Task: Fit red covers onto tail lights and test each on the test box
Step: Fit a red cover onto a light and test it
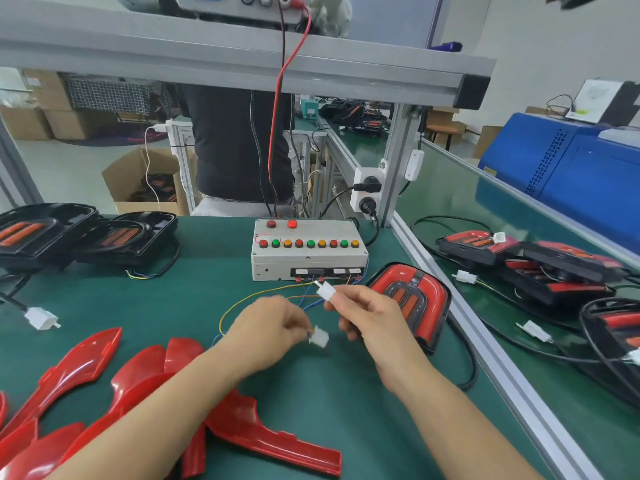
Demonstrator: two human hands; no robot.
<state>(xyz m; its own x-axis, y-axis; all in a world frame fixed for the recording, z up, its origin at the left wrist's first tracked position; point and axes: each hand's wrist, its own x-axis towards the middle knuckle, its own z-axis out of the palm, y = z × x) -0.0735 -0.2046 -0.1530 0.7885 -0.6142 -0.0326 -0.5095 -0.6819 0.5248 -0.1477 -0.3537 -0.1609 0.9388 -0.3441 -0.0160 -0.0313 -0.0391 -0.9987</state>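
The grey test box [277,261] with its row of coloured buttons sits mid-bench on the green mat. Thin coloured wires run from its front. My left hand [270,327] pinches a white plug [319,336] on those wires. My right hand [367,317] pinches a second white connector [325,291], a short gap above the first. A tail light with its red cover fitted [415,299] lies just right of my right hand, its black cable looping toward me. Loose red covers [79,362] lie at the near left.
Two uncovered black tail lights [86,233] sit at the far left, a loose white plug [41,318] below them. Several covered lights [540,265] with cables lie beyond the aluminium rail [485,344] on the right. A person stands behind the bench.
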